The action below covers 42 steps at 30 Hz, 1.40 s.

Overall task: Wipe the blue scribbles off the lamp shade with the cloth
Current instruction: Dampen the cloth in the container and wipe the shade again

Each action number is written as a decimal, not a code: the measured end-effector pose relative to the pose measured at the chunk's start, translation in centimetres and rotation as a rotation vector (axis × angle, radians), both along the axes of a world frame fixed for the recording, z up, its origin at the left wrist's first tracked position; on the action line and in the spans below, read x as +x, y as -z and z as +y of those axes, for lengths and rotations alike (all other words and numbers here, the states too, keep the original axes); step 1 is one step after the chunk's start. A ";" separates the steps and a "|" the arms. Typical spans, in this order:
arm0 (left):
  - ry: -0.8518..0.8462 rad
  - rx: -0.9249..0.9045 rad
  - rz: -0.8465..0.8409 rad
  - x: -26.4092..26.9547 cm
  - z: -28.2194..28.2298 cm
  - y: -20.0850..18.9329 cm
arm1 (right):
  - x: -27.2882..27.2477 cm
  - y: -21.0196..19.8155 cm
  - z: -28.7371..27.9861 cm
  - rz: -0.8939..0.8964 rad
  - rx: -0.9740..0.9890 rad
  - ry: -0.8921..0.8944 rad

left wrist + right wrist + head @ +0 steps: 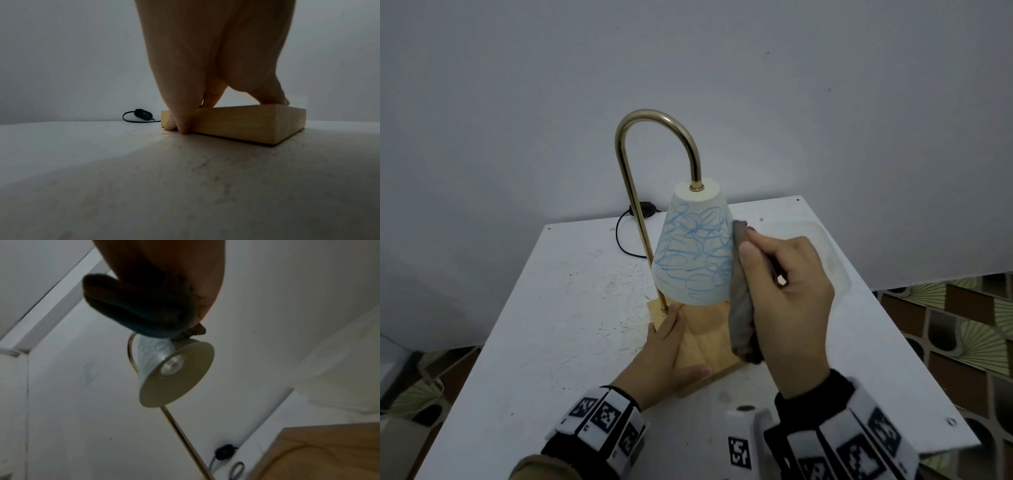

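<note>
On the near half of the scuffed white table [544, 308], the white cone-shaped lamp shade [693, 250] covered in blue scribbles [697, 236] hangs from a curved brass stem [640, 178]. The right hand [787, 294] clamps a soft, limp grey cloth [741, 308] against the shade's right side, while the left hand [666, 356] rests straight-fingered on the square wooden base [709, 346]. The top-heavy lamp would likely tip, so steadying the base suits

No readable text, brand or number is seen. Only black-and-white square coded markers are shown on the white wristbands [602, 425] and on a white block [739, 448] at the near table edge.
</note>
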<state>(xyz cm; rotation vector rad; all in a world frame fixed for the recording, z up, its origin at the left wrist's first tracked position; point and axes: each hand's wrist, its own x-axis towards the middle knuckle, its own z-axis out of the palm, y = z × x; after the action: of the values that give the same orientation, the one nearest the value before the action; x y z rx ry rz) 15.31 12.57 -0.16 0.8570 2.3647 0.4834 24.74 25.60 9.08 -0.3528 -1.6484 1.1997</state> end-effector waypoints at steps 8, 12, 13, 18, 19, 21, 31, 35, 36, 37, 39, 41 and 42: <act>-0.001 -0.003 -0.029 0.0 -0.2 -0.2 | -0.9 1.6 3.1 -0.208 -0.108 0.002; -0.001 -0.010 -0.016 0.1 -0.1 -0.3 | -2.6 -0.6 4.3 -0.236 -0.148 -0.061; 0.000 -0.011 -0.011 0.1 0.0 -0.3 | -2.9 -1.2 4.4 -0.233 -0.140 -0.073; 0.009 -0.015 0.007 0.0 0.1 -0.2 | -2.1 -2.6 2.8 -0.089 -0.056 -0.079; 0.013 -0.014 0.006 0.0 0.1 -0.3 | -1.5 -2.3 2.3 -0.066 -0.040 -0.069; 0.021 -0.014 -0.001 -0.1 0.0 -0.3 | -0.7 -1.3 1.8 -0.055 -0.031 -0.050; 0.017 -0.025 -0.022 -0.1 -0.1 -0.3 | -4.2 -1.3 5.4 -0.296 -0.159 -0.106; 0.017 -0.035 -0.014 -0.1 0.1 -0.5 | -4.3 -4.1 4.7 -0.195 -0.139 -0.186; 0.014 -0.035 -0.016 0.0 0.1 -0.5 | -4.0 -4.5 4.4 -0.156 -0.120 -0.190; 0.011 -0.035 -0.018 0.0 0.1 -0.5 | -3.7 -4.8 4.0 -0.117 -0.093 -0.183; 0.007 -0.037 -0.022 0.0 0.1 -0.6 | -2.9 -4.5 3.1 -0.060 -0.037 -0.151; 0.010 -0.036 -0.028 0.0 0.0 -0.6 | -2.0 -3.3 2.4 -0.040 0.027 -0.090; 0.012 -0.034 -0.030 0.0 0.0 -0.6 | -1.8 -2.5 2.4 -0.045 0.043 -0.062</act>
<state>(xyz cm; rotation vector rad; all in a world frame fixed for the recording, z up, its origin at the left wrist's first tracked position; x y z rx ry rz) 15.29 12.61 0.44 0.8418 2.3324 0.4469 22.93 27.98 11.57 -0.3058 -1.7323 1.2087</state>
